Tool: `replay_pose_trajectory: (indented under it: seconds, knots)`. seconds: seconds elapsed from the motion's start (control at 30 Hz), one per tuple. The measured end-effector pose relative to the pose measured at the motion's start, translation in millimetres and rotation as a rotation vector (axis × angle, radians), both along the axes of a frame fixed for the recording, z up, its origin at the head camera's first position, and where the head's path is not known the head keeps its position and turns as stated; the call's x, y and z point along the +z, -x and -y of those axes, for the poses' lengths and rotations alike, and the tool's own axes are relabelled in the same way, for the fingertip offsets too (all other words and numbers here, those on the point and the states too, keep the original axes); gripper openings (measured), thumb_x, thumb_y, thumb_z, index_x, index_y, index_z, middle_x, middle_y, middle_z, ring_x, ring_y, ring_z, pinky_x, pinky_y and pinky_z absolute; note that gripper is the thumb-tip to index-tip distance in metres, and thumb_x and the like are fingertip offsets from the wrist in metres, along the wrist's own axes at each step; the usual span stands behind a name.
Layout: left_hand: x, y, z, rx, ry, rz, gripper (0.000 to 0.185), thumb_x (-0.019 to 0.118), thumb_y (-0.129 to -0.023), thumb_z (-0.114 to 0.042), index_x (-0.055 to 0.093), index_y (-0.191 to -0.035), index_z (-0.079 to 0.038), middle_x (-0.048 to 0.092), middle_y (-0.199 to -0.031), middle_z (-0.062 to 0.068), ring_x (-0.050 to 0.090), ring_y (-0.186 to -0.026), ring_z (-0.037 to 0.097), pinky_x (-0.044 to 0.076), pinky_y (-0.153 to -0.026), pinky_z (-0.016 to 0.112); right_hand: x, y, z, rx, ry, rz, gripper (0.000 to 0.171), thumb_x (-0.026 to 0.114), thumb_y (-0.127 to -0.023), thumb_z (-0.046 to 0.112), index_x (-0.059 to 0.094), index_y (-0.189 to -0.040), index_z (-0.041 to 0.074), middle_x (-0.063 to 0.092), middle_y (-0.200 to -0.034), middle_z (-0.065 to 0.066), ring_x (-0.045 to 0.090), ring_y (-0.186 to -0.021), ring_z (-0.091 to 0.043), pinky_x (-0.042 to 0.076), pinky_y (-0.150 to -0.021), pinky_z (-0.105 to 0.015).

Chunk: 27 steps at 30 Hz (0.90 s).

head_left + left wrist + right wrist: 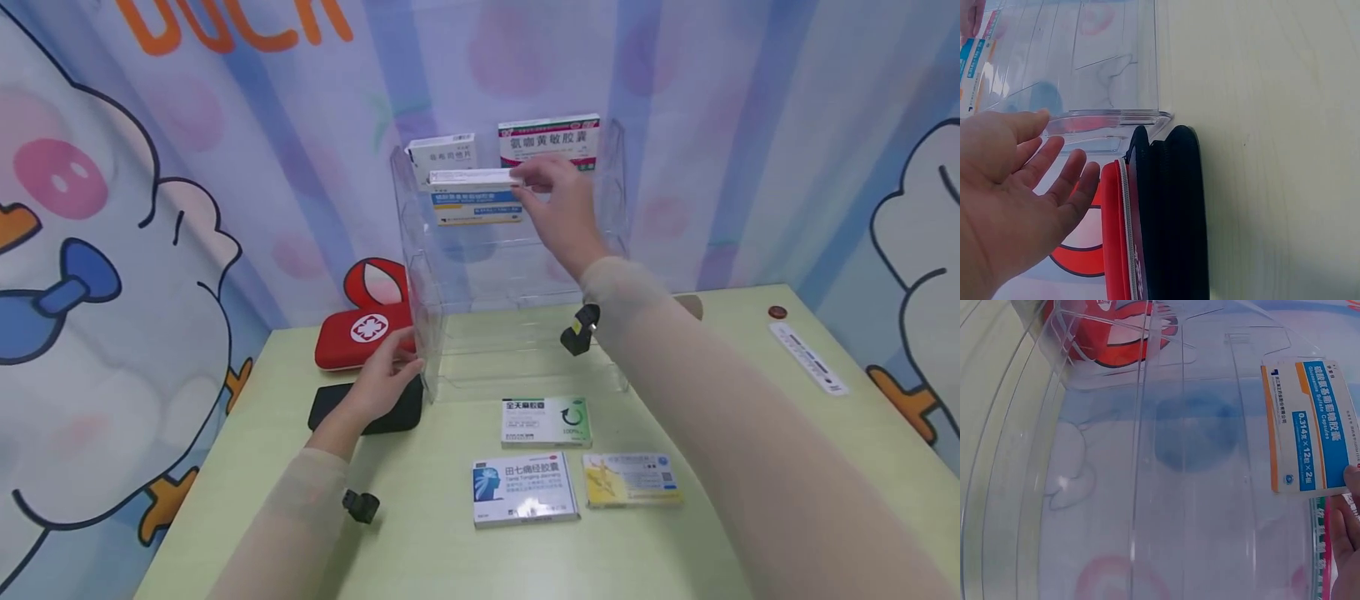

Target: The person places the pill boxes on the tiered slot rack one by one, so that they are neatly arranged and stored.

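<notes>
A clear acrylic tiered rack (600, 167) stands at the back of the pale green table (420, 542). My right hand (551, 196) pinches a white and blue medicine box (474, 198) at its right end, holding it at the rack's second tier; the box (1311, 430) shows through the clear plastic (1147, 487) in the right wrist view. Two more boxes, a white one (442, 150) and a red-striped one (549, 138), stand on the top tier. My left hand (382, 379) rests with straight fingers (1041, 162) against the rack's left lower wall (1110, 115).
A red first-aid pouch (360, 329) and a black case (330, 404) lie left of the rack, also seen side by side as pouch (1116, 237) and case (1172, 212). Three boxes lie in front: green (546, 421), blue-white (525, 488), yellow (632, 479). A thermometer strip (808, 357) lies right.
</notes>
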State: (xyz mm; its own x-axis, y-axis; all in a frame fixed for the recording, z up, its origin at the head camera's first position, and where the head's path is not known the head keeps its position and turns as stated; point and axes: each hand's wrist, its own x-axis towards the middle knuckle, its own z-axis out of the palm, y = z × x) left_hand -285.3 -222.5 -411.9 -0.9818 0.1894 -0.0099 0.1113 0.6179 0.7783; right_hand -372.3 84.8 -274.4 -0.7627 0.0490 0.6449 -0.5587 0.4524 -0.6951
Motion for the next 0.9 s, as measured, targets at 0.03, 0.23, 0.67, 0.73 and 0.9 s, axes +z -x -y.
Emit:
replay_pose_trajectory:
  seconds: [0.03, 0.23, 0.67, 0.73, 0.9]
  knots:
    - [0.5, -0.9, 0, 0.002, 0.001, 0.001, 0.066, 0.065, -0.103, -0.018, 0.032, -0.159, -0.023, 0.051, -0.147, 0.009, 0.054, -0.133, 0.031, 0.052, -0.109, 0.049, -1.8, 2.6, 4, 0.01, -0.002, 0.02, 0.022, 0.074, -0.096, 0.012, 0.074, -0.118, 0.009, 0.066, -0.126, -0.004, 0.068, -0.111, -0.014, 0.054, -0.102, -0.021]
    - [3.2, -3.7, 0, 0.004, 0.018, -0.003, 0.066, 0.065, -0.103, -0.019, 0.032, -0.159, -0.023, 0.051, -0.147, 0.009, 0.054, -0.133, 0.031, 0.052, -0.109, 0.049, -8.4, 7.6, 18, 0.054, -0.039, 0.092, 0.026, 0.072, -0.098, 0.014, 0.072, -0.123, 0.012, 0.065, -0.131, -0.003, 0.069, -0.114, -0.013, 0.053, -0.103, -0.021]
    - [-2.0, 1.4, -3, -0.006, 0.019, -0.004, 0.067, 0.066, -0.102, -0.018, 0.032, -0.159, -0.023, 0.052, -0.146, 0.009, 0.054, -0.132, 0.031, 0.053, -0.109, 0.049, -41.5, -47.5, -17, 0.049, -0.072, 0.017, 0.03, 0.075, -0.094, 0.009, 0.074, -0.124, 0.012, 0.064, -0.139, -0.004, 0.053, -0.136, -0.02, 0.043, -0.117, -0.038]
    - [-3.6, 0.6, -2, -0.004, 0.015, -0.003, 0.066, 0.065, -0.102, -0.019, 0.032, -0.159, -0.023, 0.052, -0.146, 0.009, 0.054, -0.132, 0.031, 0.053, -0.109, 0.049, -53.4, -66.2, -27, 0.076, -0.078, 0.029, 0.028, 0.075, -0.094, 0.009, 0.075, -0.122, 0.012, 0.066, -0.136, -0.003, 0.054, -0.136, -0.021, 0.041, -0.119, -0.042]
    - [-2.2, 1.5, -4, -0.006, 0.005, -0.012, 0.066, 0.065, -0.103, -0.019, 0.032, -0.159, -0.024, 0.051, -0.148, 0.008, 0.053, -0.132, 0.03, 0.052, -0.11, 0.049, -85.9, -107.5, -55, 0.095, -0.148, 0.098, 0.028, 0.076, -0.093, 0.009, 0.076, -0.121, 0.013, 0.066, -0.137, -0.004, 0.055, -0.137, -0.026, 0.041, -0.118, -0.051]
